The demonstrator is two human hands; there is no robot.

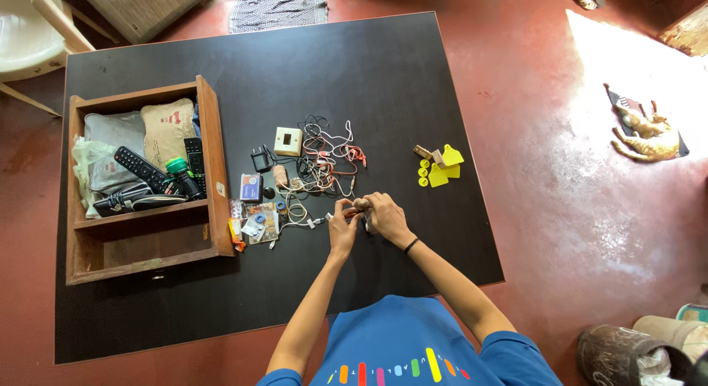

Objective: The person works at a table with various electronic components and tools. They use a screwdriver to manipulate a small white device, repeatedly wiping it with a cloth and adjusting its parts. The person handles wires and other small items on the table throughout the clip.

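Both arms reach forward, left hand (342, 227) and right hand (383, 215) meeting, fingers curled.

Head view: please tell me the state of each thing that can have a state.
Wooden drawer: out of its cabinet, lying on the black table, partly filled.
Cables: tangled, loose.
Yellow tags: in a small pile.
Left hand: pinching a small item, unclear.
Right hand: closed on the same item.

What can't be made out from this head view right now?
- Small thing between left hand and right hand: covered by fingers, too small to tell.
- Tangle of cables: single leads indistinguishable.
- Wooden drawer: lower items buried under remote controls.
- Bin: cut off by frame edge.
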